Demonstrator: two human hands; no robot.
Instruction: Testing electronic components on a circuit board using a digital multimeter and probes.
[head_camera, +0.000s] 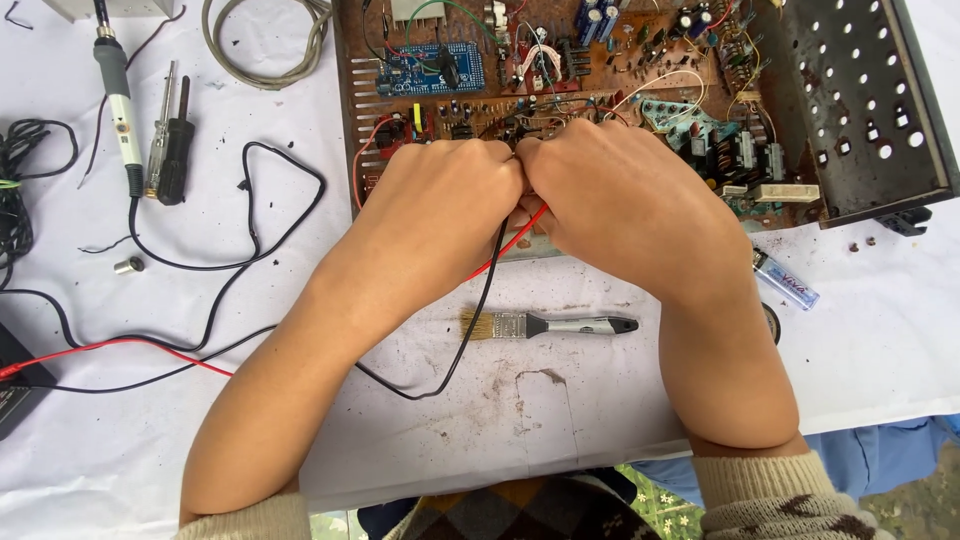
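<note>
My left hand (440, 205) and my right hand (615, 195) meet knuckle to knuckle over the front edge of a brown circuit board (560, 60) in an open, rusty metal chassis. A black lead (478, 320) and a red lead (515, 245) run out from under the two hands, so each hand seems closed on a probe. The probe tips and my fingertips are hidden beneath the hands. A small blue board (430, 68) sits at the back left of the chassis.
A small paintbrush (545, 325) lies on the white cloth below my hands. A soldering iron (118, 100) and screwdrivers (170, 135) lie at left, a coiled grey cable (265, 45) behind. A perforated metal cover (860, 100) stands at right, a lighter (785, 280) under it.
</note>
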